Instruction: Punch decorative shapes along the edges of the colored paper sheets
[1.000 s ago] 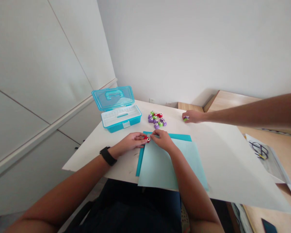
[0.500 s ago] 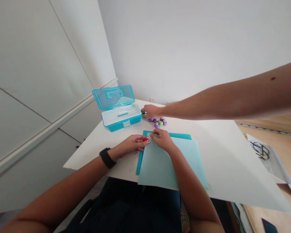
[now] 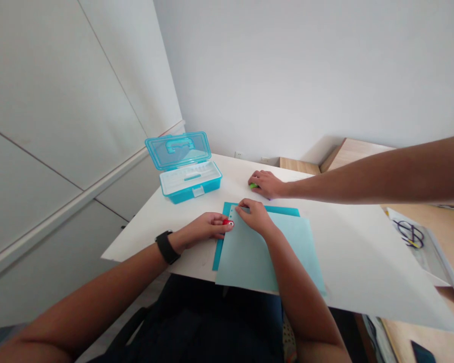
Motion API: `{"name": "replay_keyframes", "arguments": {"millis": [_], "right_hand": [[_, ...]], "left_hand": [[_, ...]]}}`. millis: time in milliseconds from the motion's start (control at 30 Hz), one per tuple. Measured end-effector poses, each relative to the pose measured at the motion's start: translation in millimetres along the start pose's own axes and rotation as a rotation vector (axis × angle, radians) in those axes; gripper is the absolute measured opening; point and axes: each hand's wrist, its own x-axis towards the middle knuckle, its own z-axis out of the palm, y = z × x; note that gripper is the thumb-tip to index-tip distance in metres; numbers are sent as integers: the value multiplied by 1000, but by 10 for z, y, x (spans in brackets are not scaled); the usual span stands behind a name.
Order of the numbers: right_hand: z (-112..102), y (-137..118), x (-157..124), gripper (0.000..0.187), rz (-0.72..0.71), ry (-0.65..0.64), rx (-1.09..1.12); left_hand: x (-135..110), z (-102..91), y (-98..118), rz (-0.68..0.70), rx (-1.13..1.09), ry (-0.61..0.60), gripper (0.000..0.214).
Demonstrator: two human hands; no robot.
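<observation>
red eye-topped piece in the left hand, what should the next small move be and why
Probably press the red eye-topped piece down with the left hand. It sits at the left edge of the pale blue sheet, on the near side of small marks along that edge, and the right hand rests on the sheet close by, so another mark there would likely line up.

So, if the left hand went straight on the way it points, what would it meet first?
Probably the right hand, just beyond the small red punch that the left hand holds. Depth is unclear, so the pale blue sheet might catch the punch first.
</observation>
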Motion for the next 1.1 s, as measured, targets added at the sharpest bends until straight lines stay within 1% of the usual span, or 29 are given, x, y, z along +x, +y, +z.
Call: {"name": "replay_keyframes", "arguments": {"millis": [267,433,633,967,1100], "right_hand": [[-18,-7,-14,15,-16,5,7],[-31,-17,-21,15,-20,17,30],[-39,-26,-29,15,-15,14,30],[-27,-4,-24,15,-44,31,35],[-27,-4,-22,15,-32,21,27]], "left_hand": [[-51,25,-14,21,-13,-12,45],[-52,12,-20,22,-24,43,48],[-19,-19,-54,-3,-65,70,46],[19,-23,-27,-21,-46,61,44],[26,-9,-6,-26,-68,62,43]]}}
